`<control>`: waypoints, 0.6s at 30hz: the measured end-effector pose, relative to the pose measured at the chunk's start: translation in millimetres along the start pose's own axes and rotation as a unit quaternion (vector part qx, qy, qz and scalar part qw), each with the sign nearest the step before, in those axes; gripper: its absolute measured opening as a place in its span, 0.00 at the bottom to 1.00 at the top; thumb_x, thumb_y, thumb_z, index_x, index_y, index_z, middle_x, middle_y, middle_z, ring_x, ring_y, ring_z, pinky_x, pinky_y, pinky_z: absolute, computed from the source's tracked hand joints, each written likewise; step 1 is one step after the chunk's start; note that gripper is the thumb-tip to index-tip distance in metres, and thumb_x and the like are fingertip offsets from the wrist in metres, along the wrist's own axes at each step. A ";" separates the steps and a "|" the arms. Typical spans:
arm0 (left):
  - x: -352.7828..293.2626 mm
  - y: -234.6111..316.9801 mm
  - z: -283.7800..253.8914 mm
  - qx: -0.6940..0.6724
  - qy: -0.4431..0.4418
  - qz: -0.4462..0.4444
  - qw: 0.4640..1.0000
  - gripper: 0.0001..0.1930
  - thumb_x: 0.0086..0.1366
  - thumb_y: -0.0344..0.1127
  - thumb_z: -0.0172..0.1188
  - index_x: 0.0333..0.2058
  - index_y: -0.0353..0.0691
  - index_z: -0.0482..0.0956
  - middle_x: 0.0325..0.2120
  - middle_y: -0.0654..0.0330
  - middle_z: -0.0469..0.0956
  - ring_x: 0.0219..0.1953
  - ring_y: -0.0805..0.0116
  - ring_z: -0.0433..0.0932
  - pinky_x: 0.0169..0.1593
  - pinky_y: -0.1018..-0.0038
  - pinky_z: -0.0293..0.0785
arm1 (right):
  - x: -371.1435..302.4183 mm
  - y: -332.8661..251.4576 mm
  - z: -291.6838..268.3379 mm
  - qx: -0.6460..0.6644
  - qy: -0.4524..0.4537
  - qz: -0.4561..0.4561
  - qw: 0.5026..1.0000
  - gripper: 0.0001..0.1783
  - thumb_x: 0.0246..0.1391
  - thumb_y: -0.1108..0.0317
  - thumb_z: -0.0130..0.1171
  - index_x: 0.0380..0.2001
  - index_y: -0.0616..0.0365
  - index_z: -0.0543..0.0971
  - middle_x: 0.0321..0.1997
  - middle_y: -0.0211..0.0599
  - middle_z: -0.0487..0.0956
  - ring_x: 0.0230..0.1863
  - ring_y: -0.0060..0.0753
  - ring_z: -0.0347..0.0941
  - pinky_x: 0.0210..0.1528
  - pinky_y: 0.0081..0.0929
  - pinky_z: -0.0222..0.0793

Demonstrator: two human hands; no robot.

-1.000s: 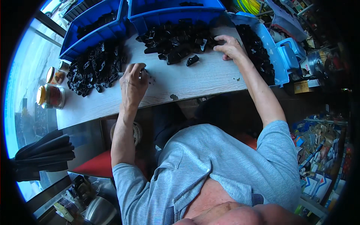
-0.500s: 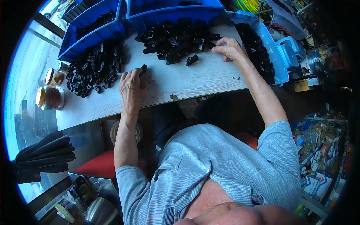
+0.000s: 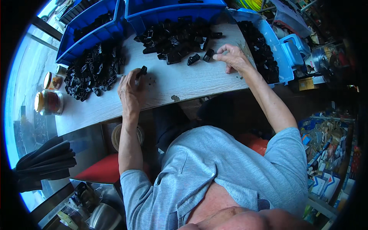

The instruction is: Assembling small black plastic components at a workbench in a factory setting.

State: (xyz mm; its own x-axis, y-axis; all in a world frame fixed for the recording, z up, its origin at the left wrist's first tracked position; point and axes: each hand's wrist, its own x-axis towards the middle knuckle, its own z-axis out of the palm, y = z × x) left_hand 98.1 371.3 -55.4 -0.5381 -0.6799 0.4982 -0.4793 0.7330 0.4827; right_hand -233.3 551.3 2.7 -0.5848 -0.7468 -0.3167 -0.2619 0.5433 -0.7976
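My left hand point(image 3: 130, 87) is over the left part of the table, closed in a pinch on a small black plastic part point(image 3: 142, 70) that sticks up past its fingertips. Farther right, my right hand point(image 3: 232, 58) has its thumb and fingers bent at the end of another black plastic part point(image 3: 208, 55), just in front of a pile. A loose black part point(image 3: 193, 59) lies beside that one. The pile of black parts point(image 3: 172, 40) spreads across the back of the table. A second heap of smaller black pieces point(image 3: 92, 73) sits left of my left hand.
Blue bins point(image 3: 174, 14) stand behind the piles, one more point(image 3: 90, 34) at the back left. A light-blue tray point(image 3: 284, 73) of black parts adjoins the table's right edge. Lidded jars point(image 3: 50, 101) stand at the left end. The pale tabletop point(image 3: 165, 84) has chipped spots near its front edge.
My right hand has drawn nearer to me, and the black part at its fingertips has come away from the pile. My left hand still holds its part, tilted slightly differently.
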 end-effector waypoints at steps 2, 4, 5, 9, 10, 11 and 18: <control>0.3 8.2 1.0 -0.044 0.006 -0.012 0.999 0.13 0.61 0.27 0.66 0.45 0.42 0.82 0.36 0.56 0.85 0.39 0.59 0.84 0.46 0.67 0.79 | -0.5 6.3 -2.2 0.073 -0.028 -0.075 0.994 0.24 0.52 0.62 0.71 0.52 0.56 0.78 0.16 0.22 0.70 0.12 0.18 0.70 0.15 0.18 0.68; -2.3 16.8 3.6 -0.086 0.013 -0.025 0.996 0.13 0.60 0.27 0.66 0.44 0.42 0.82 0.34 0.55 0.84 0.38 0.57 0.84 0.44 0.67 0.79 | -1.4 2.6 0.3 0.061 -0.037 -0.078 0.994 0.28 0.52 0.66 0.70 0.57 0.55 0.76 0.15 0.22 0.70 0.12 0.18 0.70 0.15 0.19 0.69; -4.8 20.2 5.5 -0.124 0.008 -0.049 0.991 0.13 0.60 0.27 0.66 0.44 0.41 0.82 0.34 0.55 0.84 0.38 0.58 0.84 0.43 0.67 0.80 | -2.7 -2.3 2.9 0.050 -0.046 -0.083 0.994 0.32 0.52 0.70 0.68 0.62 0.54 0.73 0.15 0.21 0.69 0.13 0.17 0.70 0.14 0.19 0.69; -8.5 28.4 11.5 -0.163 0.008 -0.048 0.985 0.12 0.62 0.27 0.66 0.45 0.40 0.82 0.35 0.54 0.85 0.40 0.59 0.85 0.43 0.67 0.81 | -3.5 -15.0 11.4 0.012 -0.055 -0.078 0.995 0.34 0.51 0.69 0.69 0.63 0.54 0.74 0.15 0.22 0.69 0.12 0.17 0.69 0.13 0.19 0.67; -8.5 26.8 14.1 -0.150 0.014 -0.031 0.988 0.13 0.62 0.27 0.66 0.45 0.40 0.82 0.36 0.53 0.85 0.39 0.58 0.85 0.43 0.66 0.81 | -1.3 -17.5 12.2 -0.004 -0.061 -0.065 0.996 0.33 0.50 0.69 0.69 0.62 0.54 0.75 0.15 0.22 0.69 0.12 0.17 0.68 0.12 0.20 0.66; -8.8 25.3 14.1 -0.146 0.015 -0.033 0.989 0.13 0.62 0.27 0.66 0.45 0.40 0.82 0.36 0.53 0.85 0.39 0.58 0.85 0.43 0.66 0.81 | 0.5 -19.1 13.6 -0.021 -0.066 -0.052 0.996 0.32 0.50 0.69 0.69 0.60 0.55 0.75 0.15 0.22 0.69 0.11 0.17 0.67 0.11 0.21 0.65; -12.0 29.3 16.5 -0.147 0.030 -0.004 0.989 0.14 0.64 0.23 0.64 0.49 0.40 0.82 0.39 0.56 0.85 0.39 0.68 0.84 0.36 0.75 0.81 | -2.0 -13.1 16.2 -0.034 -0.044 -0.037 0.998 0.22 0.51 0.67 0.70 0.50 0.59 0.78 0.14 0.22 0.69 0.10 0.17 0.67 0.11 0.20 0.64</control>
State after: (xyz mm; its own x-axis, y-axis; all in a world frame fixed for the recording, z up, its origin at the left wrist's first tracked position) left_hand 79.1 401.2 -59.1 -0.4888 -0.6917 0.5316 -0.2563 0.6964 0.6704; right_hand -216.3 539.5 5.5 -0.4922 -0.8153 -0.3049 -0.3555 0.5081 -0.7845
